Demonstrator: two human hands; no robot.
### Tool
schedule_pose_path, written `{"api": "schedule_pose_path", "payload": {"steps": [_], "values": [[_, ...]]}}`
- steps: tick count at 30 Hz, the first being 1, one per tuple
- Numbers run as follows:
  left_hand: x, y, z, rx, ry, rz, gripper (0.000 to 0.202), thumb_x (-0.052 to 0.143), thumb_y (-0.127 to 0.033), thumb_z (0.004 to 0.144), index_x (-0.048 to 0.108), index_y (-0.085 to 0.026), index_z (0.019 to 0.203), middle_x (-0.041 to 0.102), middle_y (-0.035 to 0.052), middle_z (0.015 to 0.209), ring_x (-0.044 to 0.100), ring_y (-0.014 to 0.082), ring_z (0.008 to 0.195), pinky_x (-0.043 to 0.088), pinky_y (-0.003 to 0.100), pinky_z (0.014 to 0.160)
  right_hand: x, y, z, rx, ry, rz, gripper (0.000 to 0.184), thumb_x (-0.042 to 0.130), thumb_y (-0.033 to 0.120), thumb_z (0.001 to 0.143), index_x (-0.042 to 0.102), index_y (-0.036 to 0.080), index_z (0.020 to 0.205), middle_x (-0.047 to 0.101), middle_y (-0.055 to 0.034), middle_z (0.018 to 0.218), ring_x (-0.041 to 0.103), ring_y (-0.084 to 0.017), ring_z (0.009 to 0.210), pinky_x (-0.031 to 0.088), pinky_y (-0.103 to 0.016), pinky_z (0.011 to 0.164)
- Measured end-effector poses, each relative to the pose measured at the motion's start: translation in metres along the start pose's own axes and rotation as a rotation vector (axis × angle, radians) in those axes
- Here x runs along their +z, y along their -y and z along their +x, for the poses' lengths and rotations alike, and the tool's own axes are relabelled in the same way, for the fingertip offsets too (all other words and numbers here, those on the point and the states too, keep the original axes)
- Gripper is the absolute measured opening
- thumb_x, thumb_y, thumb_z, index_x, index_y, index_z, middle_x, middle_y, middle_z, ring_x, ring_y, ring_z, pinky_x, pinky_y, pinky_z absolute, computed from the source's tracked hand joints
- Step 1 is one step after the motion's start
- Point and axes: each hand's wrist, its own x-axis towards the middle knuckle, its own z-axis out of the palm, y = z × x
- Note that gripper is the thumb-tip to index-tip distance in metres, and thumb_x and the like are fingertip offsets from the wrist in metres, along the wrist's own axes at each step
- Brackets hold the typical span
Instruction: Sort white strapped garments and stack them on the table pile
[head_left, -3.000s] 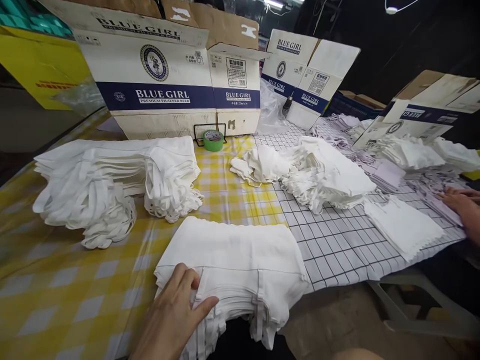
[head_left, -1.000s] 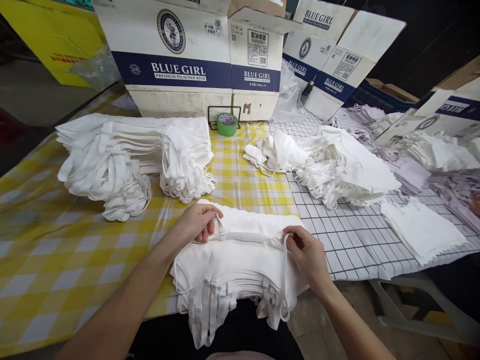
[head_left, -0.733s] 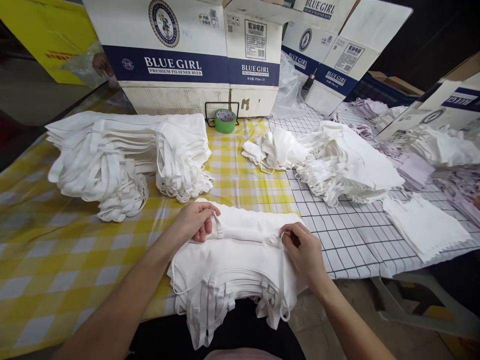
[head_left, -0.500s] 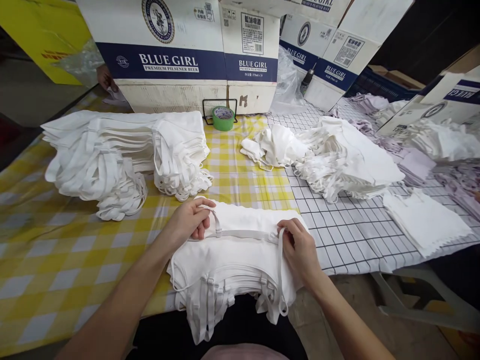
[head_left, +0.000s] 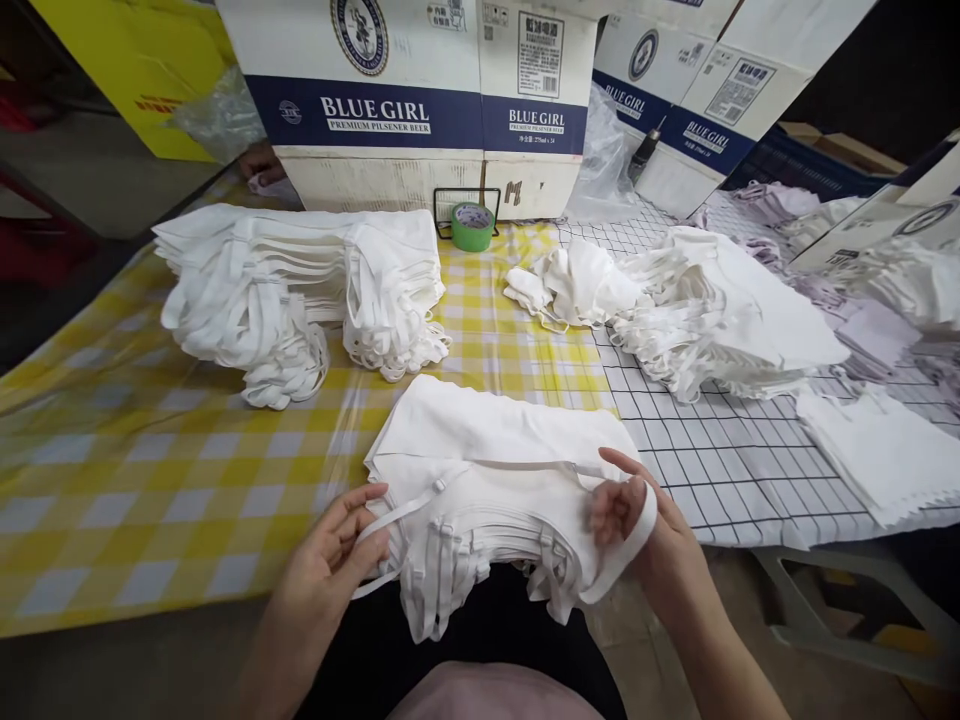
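Observation:
A stack of white strappy tops (head_left: 495,425) lies at the table's front edge, its straps hanging over toward my lap. On the uppermost top, a thin white strap (head_left: 409,508) runs out to my left hand (head_left: 337,550), whose loosely curled fingers have it looped about them. My right hand (head_left: 652,530) is at the stack's right side. Its index finger is stretched out and the other fingers are curled, with the right strap (head_left: 637,525) hooked round the hand. Both straps are drawn outward from the cloth.
Behind stand piled white tops (head_left: 300,240) on the left and more white garments (head_left: 735,310) on the right. Green tape (head_left: 472,228) sits before a beer carton (head_left: 375,170). A dark pointed tool (head_left: 645,155) leans there. Another person's hand (head_left: 260,160) shows beside the carton.
Both hands have moved from the stack's upper edge down and outward, pulling the straps apart to the sides. The strap lying across the top's middle is no longer there. The view has shifted left.

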Motion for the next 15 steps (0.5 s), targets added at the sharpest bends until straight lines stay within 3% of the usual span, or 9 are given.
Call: {"api": "schedule_pose_path", "payload": {"steps": [4, 8, 15], "values": [[0.016, 0.011, -0.018, -0.001, -0.114, -0.093, 0.045, 0.062, -0.038, 0.072, 0.049, -0.020, 0.112, 0.056, -0.0027, 0.069, 0.054, 0.0143, 0.070, 0.046, 0.025, 0.070, 0.000, 0.009, -0.014, 0.180, 0.116, 0.122, 0.054, 0.044, 0.055, 0.086, 0.044, 0.019, 0.126, 0.065, -0.0048, 0.070, 0.058, -0.020, 0.058, 0.045, -0.034, 0.061], [0.026, 0.009, -0.027, 0.062, -0.206, -0.140, 0.039, 0.062, -0.038, 0.072, 0.053, -0.021, 0.105, 0.055, -0.0029, 0.066, 0.051, 0.0134, 0.062, 0.043, 0.024, 0.060, -0.019, 0.013, -0.028, 0.257, 0.173, 0.104, 0.056, 0.040, 0.054, 0.088, 0.047, 0.017, 0.129, 0.061, -0.0028, 0.057, 0.051, -0.016, 0.043, 0.040, -0.032, 0.052], [0.020, 0.008, -0.034, 0.014, -0.146, -0.147, 0.043, 0.066, -0.039, 0.069, 0.052, -0.024, 0.107, 0.052, -0.0053, 0.062, 0.043, 0.0084, 0.049, 0.033, 0.020, 0.043, -0.035, 0.017, -0.047, 0.219, 0.069, 0.012, 0.050, 0.047, 0.051, 0.087, 0.054, 0.016, 0.122, 0.052, 0.0019, 0.048, 0.038, -0.008, 0.036, 0.030, -0.023, 0.045]]}}
